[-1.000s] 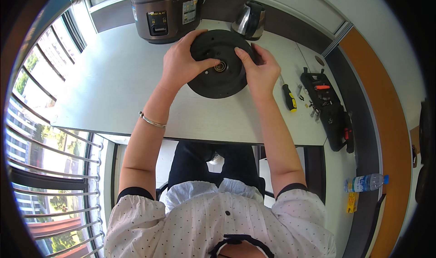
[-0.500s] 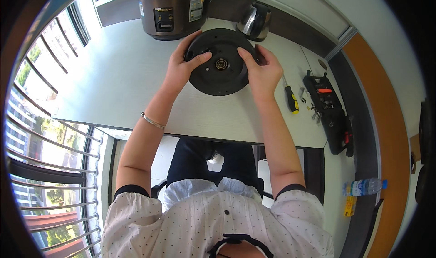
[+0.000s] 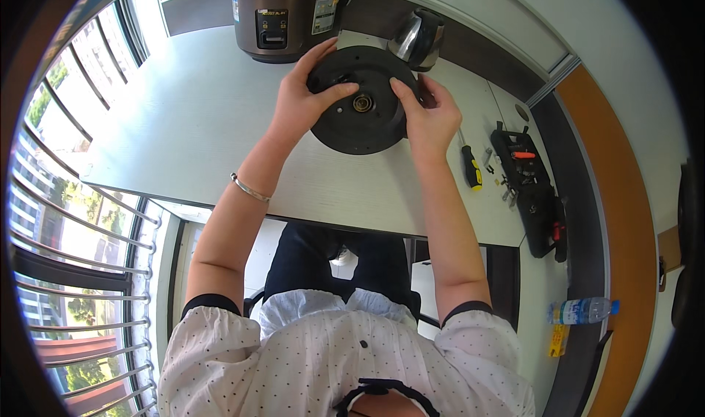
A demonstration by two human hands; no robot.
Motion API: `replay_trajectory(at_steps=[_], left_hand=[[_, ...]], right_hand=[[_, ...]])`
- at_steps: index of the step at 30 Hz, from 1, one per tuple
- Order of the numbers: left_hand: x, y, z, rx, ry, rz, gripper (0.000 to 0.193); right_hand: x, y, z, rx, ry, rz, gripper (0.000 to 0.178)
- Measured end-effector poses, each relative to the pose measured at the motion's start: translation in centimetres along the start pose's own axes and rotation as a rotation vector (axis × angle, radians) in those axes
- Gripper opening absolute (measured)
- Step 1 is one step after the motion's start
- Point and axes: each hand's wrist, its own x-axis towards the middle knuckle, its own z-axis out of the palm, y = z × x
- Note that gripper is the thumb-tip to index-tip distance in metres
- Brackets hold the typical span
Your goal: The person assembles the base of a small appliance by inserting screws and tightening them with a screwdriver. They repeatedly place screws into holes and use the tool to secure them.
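Above the white table I hold a round black disc that looks like an electric kettle base, tilted so that its face is toward me. Brass-coloured rings sit at its centre, with a small pale spot beside them. My left hand grips its left edge, thumb lying across the face near the centre. On the right edge, my right hand is closed with its thumb on the face and fingers behind. The fingertips behind the disc are hidden. A silver and black kettle stands just beyond it.
A brown rice cooker stands at the back of the table. To the right lie a yellow and black screwdriver, small metal parts and an opened black tool case. A water bottle lies at the lower right.
My left thumb has slid farther across the disc's face toward the centre. The disc and both hands sit slightly farther right in the view, which has itself shifted a little.
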Motion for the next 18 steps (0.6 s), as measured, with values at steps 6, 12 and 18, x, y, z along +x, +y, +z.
replay_trajectory(at_steps=[6, 12, 18], left_hand=[[0.1, -1.0, -0.3, 0.302, -0.015, 0.244, 0.062], [-0.2, -0.1, -0.1, 0.292, -0.062, 0.214, 0.061], [-0.4, -0.8, -0.2, 0.309, -0.046, 0.221, 0.060]], right_hand=[[-0.1, 0.3, -0.2, -0.029, -0.002, -0.040, 0.047], [-0.3, 1.2, -0.4, 0.043, -0.009, -0.072, 0.046], [-0.3, 1.2, -0.5, 0.087, -0.025, -0.088, 0.046]])
